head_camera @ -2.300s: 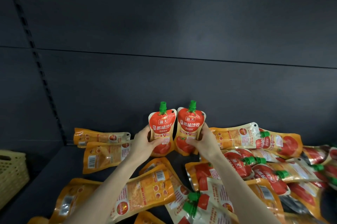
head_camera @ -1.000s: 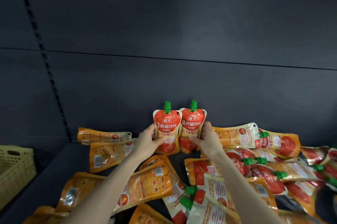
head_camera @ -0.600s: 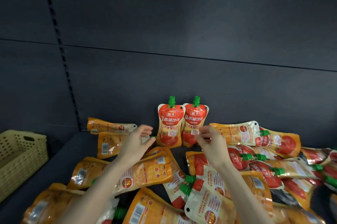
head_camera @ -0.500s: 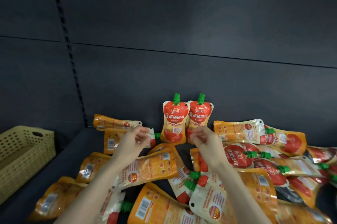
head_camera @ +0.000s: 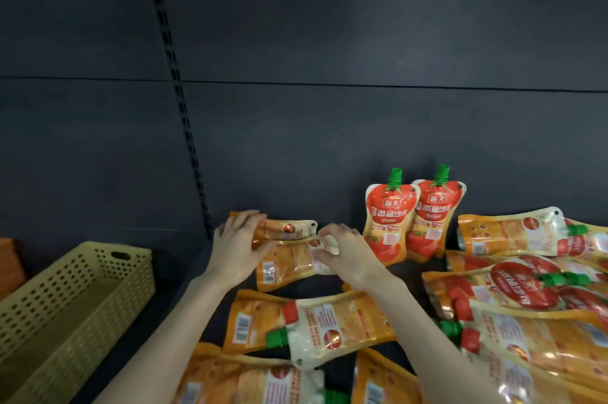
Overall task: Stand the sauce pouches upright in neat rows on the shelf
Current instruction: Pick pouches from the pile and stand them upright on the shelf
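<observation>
Two red sauce pouches with green caps, one (head_camera: 390,222) beside the other (head_camera: 431,218), stand upright against the back panel on the dark shelf (head_camera: 409,272). To their left two orange pouches lie flat. My left hand (head_camera: 237,247) closes over the left end of the rear flat pouch (head_camera: 288,228), thumb beneath it. My right hand (head_camera: 347,254) pinches the white top end of the nearer flat pouch (head_camera: 289,267). Several more pouches lie flat in a loose pile, such as one (head_camera: 322,324) under my forearms and one (head_camera: 513,288) at the right.
A pale yellow perforated basket (head_camera: 75,298) sits on the shelf at the left. A slotted upright strip (head_camera: 184,127) runs down the dark back panel. Something orange (head_camera: 10,259) shows at the far left edge.
Both hands have let go of the two upright pouches, which stay standing. The hands moved left to the two flat pouches at the back. The view has swung left, showing more of the basket.
</observation>
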A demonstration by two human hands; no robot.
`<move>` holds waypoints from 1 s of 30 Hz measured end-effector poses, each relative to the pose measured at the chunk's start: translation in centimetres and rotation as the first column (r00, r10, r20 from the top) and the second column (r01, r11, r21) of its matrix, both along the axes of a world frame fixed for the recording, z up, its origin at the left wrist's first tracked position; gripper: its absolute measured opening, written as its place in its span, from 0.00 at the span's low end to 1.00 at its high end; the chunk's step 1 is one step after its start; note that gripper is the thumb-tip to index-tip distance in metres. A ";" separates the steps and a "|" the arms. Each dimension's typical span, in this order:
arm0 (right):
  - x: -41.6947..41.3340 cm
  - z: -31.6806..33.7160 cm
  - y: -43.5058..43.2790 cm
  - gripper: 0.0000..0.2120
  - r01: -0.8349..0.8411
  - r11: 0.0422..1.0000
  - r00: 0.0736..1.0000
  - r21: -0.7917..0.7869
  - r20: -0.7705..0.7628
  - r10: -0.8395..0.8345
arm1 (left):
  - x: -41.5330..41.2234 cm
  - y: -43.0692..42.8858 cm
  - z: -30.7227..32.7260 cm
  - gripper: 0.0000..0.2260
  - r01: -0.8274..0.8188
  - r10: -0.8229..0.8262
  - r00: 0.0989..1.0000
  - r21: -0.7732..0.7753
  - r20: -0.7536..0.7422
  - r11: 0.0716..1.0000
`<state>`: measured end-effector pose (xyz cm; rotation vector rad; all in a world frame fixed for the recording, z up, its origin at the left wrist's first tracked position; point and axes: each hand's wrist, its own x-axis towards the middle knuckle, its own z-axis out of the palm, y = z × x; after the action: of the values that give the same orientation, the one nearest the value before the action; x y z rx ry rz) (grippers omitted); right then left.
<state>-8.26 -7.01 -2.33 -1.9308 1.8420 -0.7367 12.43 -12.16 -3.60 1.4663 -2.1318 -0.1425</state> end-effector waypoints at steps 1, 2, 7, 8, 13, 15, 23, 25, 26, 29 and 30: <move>0.4 -0.3 -0.6 0.19 0.019 1.000 0.999 0.024 -0.050 -0.018 | 0.4 -0.8 0.0 0.25 0.002 0.002 0.997 -0.044 0.078 0.999; 0.7 -0.5 -1.2 0.22 0.040 0.998 0.995 0.045 -0.093 -0.035 | 0.7 -1.6 -0.1 0.25 0.012 0.001 0.990 -0.094 0.138 0.995; 1.8 -0.9 -2.1 0.31 0.110 0.980 0.968 0.166 -0.240 -0.068 | 1.6 -3.9 -0.1 0.23 0.122 -0.036 0.942 -0.241 0.334 0.963; 1.9 -0.9 -2.2 0.33 0.115 0.978 0.961 0.173 -0.269 -0.065 | 1.7 -4.2 -0.1 0.23 0.143 -0.051 0.931 -0.231 0.362 0.962; 2.2 -1.4 -2.5 0.34 0.102 0.980 0.949 0.169 -0.312 -0.045 | 2.3 -4.8 0.0 0.16 0.203 -0.175 0.928 -0.052 0.328 0.978; 2.3 -1.7 -2.5 0.33 0.089 0.980 0.957 0.179 -0.289 -0.034 | 2.8 -4.8 0.0 0.15 0.207 -0.179 0.940 -0.067 0.289 0.976; 3.8 -0.9 -3.2 0.41 0.099 0.985 0.982 0.144 -0.171 -0.074 | 4.8 -4.7 0.0 0.16 0.113 -0.097 0.987 -0.121 0.132 0.986; 4.2 -0.1 -3.3 0.43 0.100 0.990 0.986 0.097 -0.140 -0.086 | 5.2 -4.6 0.2 0.16 0.085 -0.075 0.993 -0.099 0.093 0.991; 4.4 0.4 -3.3 0.42 0.091 0.993 0.987 0.068 -0.135 -0.081 | 5.4 -4.5 0.2 0.17 0.067 -0.060 0.995 -0.092 0.078 0.993; 4.5 1.8 -3.1 0.40 0.044 0.998 0.972 -0.054 -0.229 -0.055 | 5.9 -4.0 0.2 0.17 0.001 0.003 0.999 -0.102 0.032 0.995; 4.4 2.3 -3.0 0.38 0.025 0.994 0.955 -0.104 -0.290 -0.054 | 6.1 -3.9 0.1 0.17 -0.015 0.016 1.000 -0.113 0.011 0.993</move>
<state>-3.86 -10.01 -0.02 -2.1706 2.0554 -0.5887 18.49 -16.02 -3.45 1.4207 -2.1015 -0.0072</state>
